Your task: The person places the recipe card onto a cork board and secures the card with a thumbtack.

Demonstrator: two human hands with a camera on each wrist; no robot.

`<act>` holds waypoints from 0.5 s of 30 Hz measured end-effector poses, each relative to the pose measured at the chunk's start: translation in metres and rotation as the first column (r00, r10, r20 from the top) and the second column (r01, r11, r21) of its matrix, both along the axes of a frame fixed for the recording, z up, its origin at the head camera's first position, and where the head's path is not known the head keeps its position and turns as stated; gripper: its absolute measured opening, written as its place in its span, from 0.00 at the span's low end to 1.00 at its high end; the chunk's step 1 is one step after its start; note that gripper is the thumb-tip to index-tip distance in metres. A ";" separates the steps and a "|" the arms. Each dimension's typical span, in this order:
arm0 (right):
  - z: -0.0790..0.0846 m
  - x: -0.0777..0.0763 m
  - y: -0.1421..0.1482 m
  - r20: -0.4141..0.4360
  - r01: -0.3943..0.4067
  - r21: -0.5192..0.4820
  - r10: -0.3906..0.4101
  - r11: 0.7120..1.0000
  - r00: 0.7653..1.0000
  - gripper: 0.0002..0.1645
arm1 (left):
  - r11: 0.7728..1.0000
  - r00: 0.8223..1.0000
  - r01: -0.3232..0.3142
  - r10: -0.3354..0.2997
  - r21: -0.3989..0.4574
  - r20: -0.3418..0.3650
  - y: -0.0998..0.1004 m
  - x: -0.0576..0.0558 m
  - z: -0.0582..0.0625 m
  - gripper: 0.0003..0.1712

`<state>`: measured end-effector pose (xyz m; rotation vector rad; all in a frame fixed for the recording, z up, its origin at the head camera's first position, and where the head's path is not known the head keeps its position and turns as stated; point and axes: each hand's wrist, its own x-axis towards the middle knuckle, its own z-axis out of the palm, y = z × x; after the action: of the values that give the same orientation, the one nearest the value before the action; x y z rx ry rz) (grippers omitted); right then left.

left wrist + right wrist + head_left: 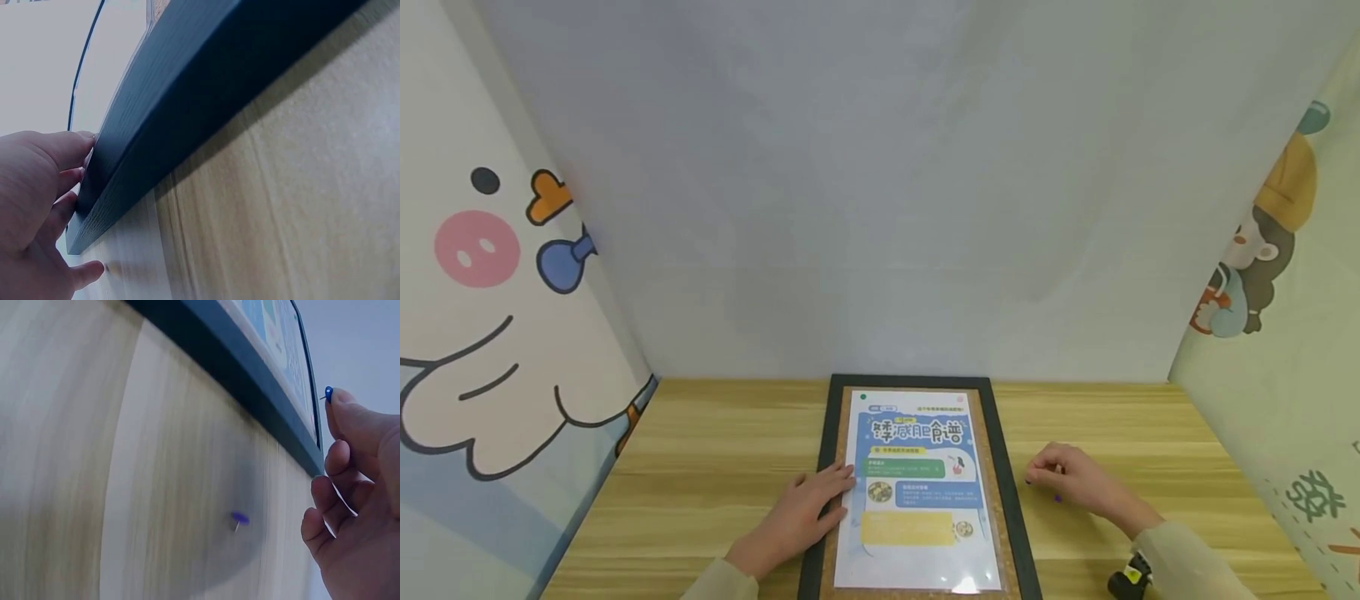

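A black-framed cork board (822, 433) lies on the table, bearing a printed sheet (917, 567) with blue, green and yellow blocks. My left hand (801, 512) rests across the board's left edge, its fingertips touching the sheet's margin. To the right of the board, my right hand (1082, 479) is held over the table. Between thumb and forefinger it pinches a blue thumbtack (329, 394), with the metal point showing. A purple thumbtack (239, 518) lies on the table near that hand. A green thumbtack (862, 397) sits at the sheet's top left corner, a pink one (960, 399) at its top right.
The wooden table (715, 450) extends on both sides of the board. Behind it hangs a plain grey-white backdrop (880, 208). Cartoon-printed sheets stand at left and right. A small black object with a yellow mark (1127, 582) is beside the right sleeve.
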<state>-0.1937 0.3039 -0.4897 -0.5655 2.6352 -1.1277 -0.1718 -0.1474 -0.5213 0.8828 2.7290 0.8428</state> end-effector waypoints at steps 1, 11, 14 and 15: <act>0.001 0.000 -0.004 0.004 -0.011 -0.003 0.011 1.000 1.000 0.09 | 1.000 1.000 0.000 0.000 -0.003 0.001 0.000 0.000 0.000 0.26; 0.006 -0.004 -0.048 0.025 -0.094 -0.071 0.096 0.993 0.995 0.08 | 1.000 1.000 -0.002 0.002 -0.009 0.006 0.000 0.001 -0.001 0.26; 0.007 -0.004 -0.062 0.045 -0.111 -0.095 0.116 0.989 0.992 0.09 | 1.000 1.000 -0.001 0.001 -0.010 0.013 0.001 0.000 0.000 0.26; 0.007 -0.005 -0.066 0.047 -0.115 -0.094 0.120 0.989 0.992 0.10 | 1.000 1.000 0.000 0.000 -0.008 0.013 0.001 0.000 0.000 0.26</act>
<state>-0.1983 0.2377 -0.4828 -0.6887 2.4809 -1.2144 -0.1718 -0.1467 -0.5218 0.8725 2.7197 0.8342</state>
